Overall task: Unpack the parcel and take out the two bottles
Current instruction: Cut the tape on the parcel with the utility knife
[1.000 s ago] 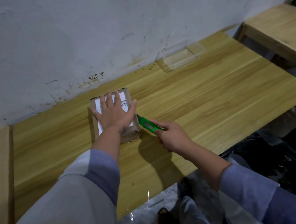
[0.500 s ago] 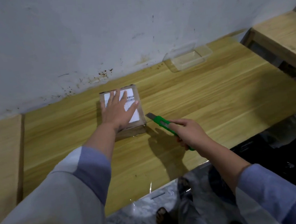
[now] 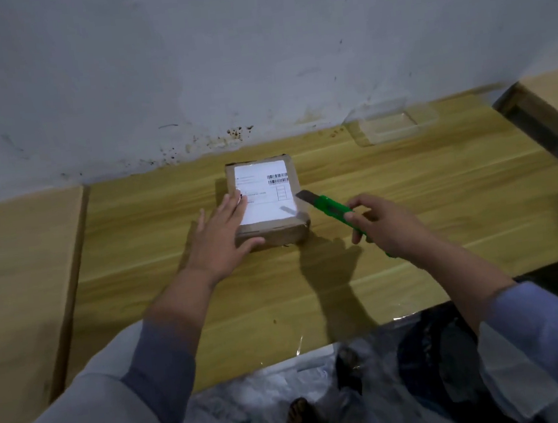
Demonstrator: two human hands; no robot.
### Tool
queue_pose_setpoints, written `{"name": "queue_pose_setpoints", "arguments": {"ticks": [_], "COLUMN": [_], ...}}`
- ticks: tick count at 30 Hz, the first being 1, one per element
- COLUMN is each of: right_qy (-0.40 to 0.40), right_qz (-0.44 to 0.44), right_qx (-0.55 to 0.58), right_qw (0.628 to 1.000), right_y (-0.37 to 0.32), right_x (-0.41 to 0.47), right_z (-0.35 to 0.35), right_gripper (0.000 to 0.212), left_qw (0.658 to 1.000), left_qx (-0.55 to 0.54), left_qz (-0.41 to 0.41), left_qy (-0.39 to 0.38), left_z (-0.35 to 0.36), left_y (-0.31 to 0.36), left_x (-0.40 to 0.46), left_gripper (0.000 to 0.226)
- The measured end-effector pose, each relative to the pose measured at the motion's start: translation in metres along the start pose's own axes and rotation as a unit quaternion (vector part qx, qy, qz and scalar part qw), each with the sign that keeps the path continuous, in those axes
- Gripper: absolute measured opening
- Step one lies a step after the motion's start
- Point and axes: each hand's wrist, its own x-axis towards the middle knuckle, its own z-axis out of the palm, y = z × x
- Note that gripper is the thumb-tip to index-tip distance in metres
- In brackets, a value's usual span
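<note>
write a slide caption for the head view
Left hand steadies a taped cardboard parcel; right hand holds a green box cutter.

The only printing in view is on the white shipping label (image 3: 263, 192) stuck to the top of the cardboard parcel (image 3: 267, 203). It carries a barcode (image 3: 277, 178) at its upper right, a small ruled box below that, and several lines of print too small and blurred to read.
</note>
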Motion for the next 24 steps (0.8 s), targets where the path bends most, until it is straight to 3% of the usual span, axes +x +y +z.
{"name": "queue_pose_setpoints", "arguments": {"ticks": [3,7,12,24], "right_qy": [0.042,0.119,0.144,0.181], "right_qz": [-0.069,-0.190,-0.267,-0.307], "right_qx": [-0.161,-0.295,-0.322,-0.400], "right_qw": [0.984,0.929,0.897,0.845], "right_y": [-0.012,-0.026,-0.032,-0.036], "right_x": [0.014,0.026,0.038,0.044], "right_z": [0.015,0.031,0.045,0.064], "right_gripper": [0.016,0.025,0.023,0.018], "left_qw": [0.999,0.999,0.997,0.998], "left_qx": [-0.032,-0.042,-0.069,-0.046], "left_qz": [-0.014,-0.022,-0.015,-0.021], "left_qy": [0.017,0.022,0.035,0.032], "left_z": [0.001,0.004,0.006,0.008], "left_y": [0.011,0.011,0.007,0.005], "left_x": [0.007,0.007,0.007,0.009], "left_gripper": [0.088,0.091,0.092,0.088]}}
